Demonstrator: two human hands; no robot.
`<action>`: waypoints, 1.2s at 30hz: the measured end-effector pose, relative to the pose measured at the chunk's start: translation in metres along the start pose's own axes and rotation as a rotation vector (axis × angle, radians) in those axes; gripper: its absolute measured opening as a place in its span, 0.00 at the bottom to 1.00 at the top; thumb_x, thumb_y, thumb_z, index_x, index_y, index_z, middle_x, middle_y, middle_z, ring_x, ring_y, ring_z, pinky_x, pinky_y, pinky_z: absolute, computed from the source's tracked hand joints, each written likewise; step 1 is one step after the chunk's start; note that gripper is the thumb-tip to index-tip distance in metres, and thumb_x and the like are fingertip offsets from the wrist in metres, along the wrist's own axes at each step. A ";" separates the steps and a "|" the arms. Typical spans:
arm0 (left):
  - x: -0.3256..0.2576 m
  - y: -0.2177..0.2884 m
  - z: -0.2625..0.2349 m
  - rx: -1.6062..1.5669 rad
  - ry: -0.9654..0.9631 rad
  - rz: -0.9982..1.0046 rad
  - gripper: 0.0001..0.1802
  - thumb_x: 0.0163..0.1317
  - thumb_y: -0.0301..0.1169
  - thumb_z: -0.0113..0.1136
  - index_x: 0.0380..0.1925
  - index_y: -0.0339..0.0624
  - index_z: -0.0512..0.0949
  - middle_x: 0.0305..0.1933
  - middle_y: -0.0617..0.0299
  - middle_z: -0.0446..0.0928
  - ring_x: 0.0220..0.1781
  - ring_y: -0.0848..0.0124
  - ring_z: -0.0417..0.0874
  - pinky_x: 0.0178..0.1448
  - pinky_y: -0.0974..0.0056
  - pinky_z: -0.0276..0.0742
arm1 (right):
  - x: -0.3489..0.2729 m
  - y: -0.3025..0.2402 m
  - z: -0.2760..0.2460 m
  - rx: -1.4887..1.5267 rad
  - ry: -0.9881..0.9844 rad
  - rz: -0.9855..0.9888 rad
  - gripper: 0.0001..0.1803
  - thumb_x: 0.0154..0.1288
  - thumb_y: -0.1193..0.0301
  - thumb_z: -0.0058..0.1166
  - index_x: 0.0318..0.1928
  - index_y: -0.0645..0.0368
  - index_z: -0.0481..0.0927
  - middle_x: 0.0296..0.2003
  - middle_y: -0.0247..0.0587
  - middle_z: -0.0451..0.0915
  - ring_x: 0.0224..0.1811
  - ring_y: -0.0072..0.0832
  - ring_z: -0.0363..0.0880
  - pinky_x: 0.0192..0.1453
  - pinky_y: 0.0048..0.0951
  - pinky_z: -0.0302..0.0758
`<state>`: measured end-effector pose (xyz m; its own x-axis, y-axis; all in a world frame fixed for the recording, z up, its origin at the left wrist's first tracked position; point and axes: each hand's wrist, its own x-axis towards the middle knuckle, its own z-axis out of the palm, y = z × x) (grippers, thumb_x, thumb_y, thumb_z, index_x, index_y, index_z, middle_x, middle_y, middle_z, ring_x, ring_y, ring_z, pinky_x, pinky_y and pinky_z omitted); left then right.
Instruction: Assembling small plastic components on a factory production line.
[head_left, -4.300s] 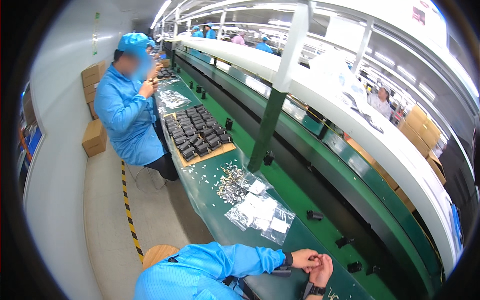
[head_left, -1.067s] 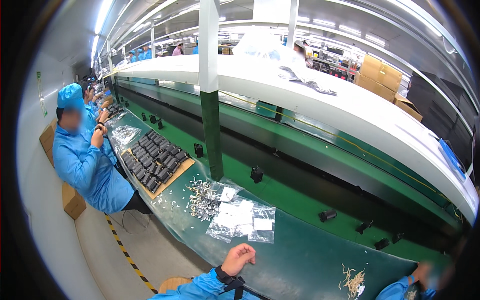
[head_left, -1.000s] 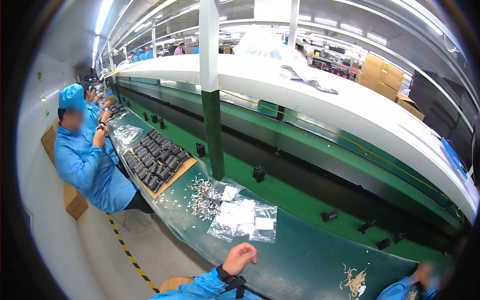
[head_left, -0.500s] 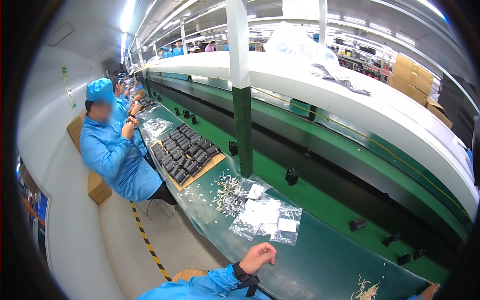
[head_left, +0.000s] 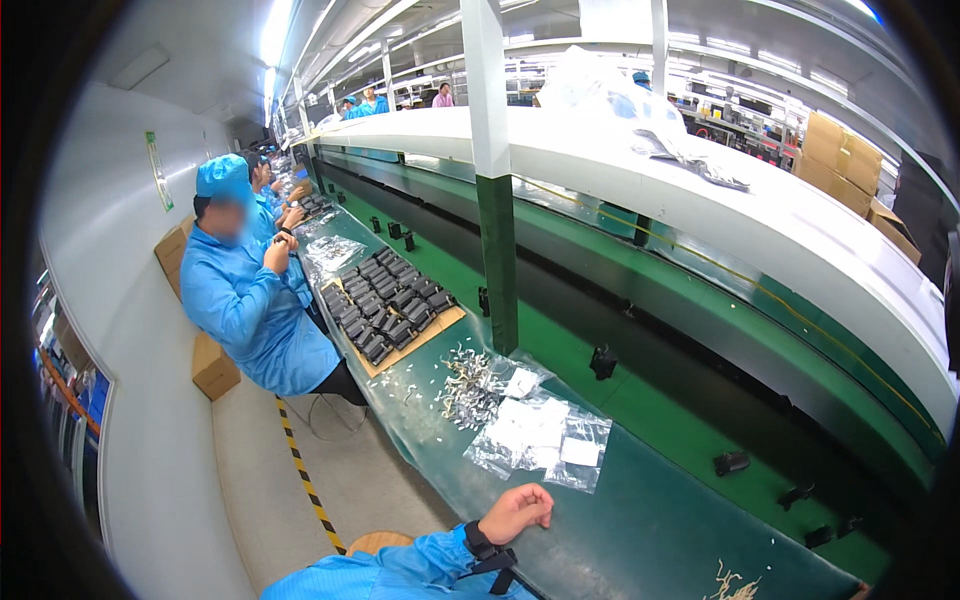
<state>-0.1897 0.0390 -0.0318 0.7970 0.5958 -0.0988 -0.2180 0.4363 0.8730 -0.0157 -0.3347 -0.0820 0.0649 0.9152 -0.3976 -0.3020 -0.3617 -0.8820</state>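
Note:
My left hand [head_left: 515, 512] rests on the green worktop [head_left: 660, 520] as a loose fist, with nothing seen in it. It has a blue sleeve and a black wrist strap. Just beyond it lie clear plastic bags with white labels [head_left: 540, 440]. Past the bags is a heap of small silvery metal parts [head_left: 468, 388]. A small scatter of pale metal parts [head_left: 730, 582] lies at the lower right. My right hand is out of the picture.
A co-worker in a blue coat and cap [head_left: 250, 300] sits at the left by a cardboard sheet of black parts [head_left: 390, 310]. A green and white pillar [head_left: 497, 250] stands on the bench. A dark conveyor [head_left: 700, 350] runs behind, and a yellow-black floor stripe [head_left: 305, 480] lies at the left.
The view has swung, so the bench and co-worker sit further right and larger. My right hand, seen at the lower right edge before, has left the picture. My left hand stays on the worktop.

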 end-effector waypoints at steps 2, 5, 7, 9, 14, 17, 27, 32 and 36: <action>0.000 0.001 0.001 -0.004 0.009 -0.008 0.05 0.75 0.26 0.59 0.47 0.39 0.76 0.37 0.62 0.81 0.40 0.73 0.82 0.49 0.67 0.81 | -0.002 0.002 -0.001 0.001 -0.004 -0.001 0.13 0.75 0.65 0.59 0.50 0.62 0.82 0.38 0.39 0.83 0.41 0.28 0.81 0.49 0.28 0.76; 0.000 0.000 0.002 -0.035 0.015 0.000 0.05 0.75 0.26 0.59 0.47 0.39 0.76 0.37 0.62 0.81 0.40 0.73 0.83 0.49 0.66 0.81 | -0.006 0.004 -0.004 -0.002 -0.005 0.000 0.13 0.75 0.65 0.59 0.50 0.62 0.82 0.39 0.40 0.83 0.41 0.28 0.81 0.49 0.29 0.76; -0.001 0.001 0.003 -0.060 0.015 0.015 0.05 0.75 0.26 0.59 0.47 0.39 0.76 0.37 0.61 0.81 0.40 0.73 0.83 0.49 0.66 0.81 | -0.010 0.005 -0.007 -0.005 -0.006 0.002 0.13 0.75 0.65 0.59 0.50 0.62 0.82 0.39 0.40 0.83 0.41 0.28 0.81 0.49 0.29 0.76; -0.002 0.003 0.005 -0.030 0.021 0.023 0.06 0.75 0.26 0.59 0.47 0.38 0.76 0.37 0.61 0.81 0.40 0.73 0.83 0.49 0.66 0.81 | -0.015 0.006 -0.008 -0.006 -0.003 0.004 0.13 0.75 0.65 0.59 0.50 0.63 0.82 0.39 0.40 0.83 0.41 0.28 0.81 0.49 0.29 0.76; 0.000 0.001 0.001 -0.051 0.012 0.009 0.06 0.74 0.25 0.59 0.48 0.38 0.76 0.38 0.61 0.81 0.40 0.73 0.83 0.50 0.65 0.82 | -0.026 0.008 -0.010 -0.012 0.007 0.009 0.14 0.75 0.65 0.59 0.51 0.63 0.81 0.39 0.41 0.83 0.42 0.29 0.81 0.50 0.29 0.76; 0.000 0.002 0.002 -0.064 0.017 0.003 0.06 0.74 0.25 0.59 0.48 0.38 0.76 0.39 0.61 0.81 0.41 0.72 0.83 0.50 0.64 0.82 | -0.033 0.007 -0.012 -0.022 0.020 0.011 0.14 0.75 0.65 0.59 0.51 0.63 0.81 0.39 0.41 0.83 0.42 0.29 0.81 0.50 0.29 0.76; 0.001 -0.001 0.000 -0.144 0.000 0.028 0.06 0.74 0.25 0.60 0.47 0.38 0.77 0.40 0.61 0.80 0.42 0.71 0.83 0.51 0.64 0.82 | -0.038 -0.009 -0.024 -0.081 0.029 0.024 0.15 0.75 0.65 0.59 0.52 0.64 0.81 0.40 0.43 0.84 0.42 0.31 0.82 0.51 0.30 0.77; -0.001 0.003 0.001 -0.129 0.005 0.018 0.06 0.74 0.24 0.60 0.47 0.38 0.77 0.39 0.61 0.80 0.41 0.71 0.83 0.51 0.64 0.82 | -0.033 -0.019 -0.034 -0.114 0.021 0.025 0.15 0.75 0.65 0.59 0.52 0.64 0.81 0.40 0.44 0.84 0.42 0.31 0.82 0.51 0.31 0.77; 0.000 0.000 -0.001 -0.148 -0.015 0.029 0.06 0.74 0.24 0.59 0.47 0.38 0.77 0.38 0.61 0.81 0.41 0.72 0.83 0.50 0.64 0.81 | -0.024 -0.025 -0.039 -0.130 0.004 0.022 0.15 0.76 0.65 0.59 0.52 0.65 0.81 0.41 0.44 0.84 0.43 0.32 0.82 0.52 0.31 0.77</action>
<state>-0.1901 0.0398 -0.0318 0.7976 0.5996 -0.0666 -0.3205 0.5146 0.7953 0.0271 -0.3546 -0.0606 0.0636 0.9063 -0.4178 -0.1780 -0.4016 -0.8983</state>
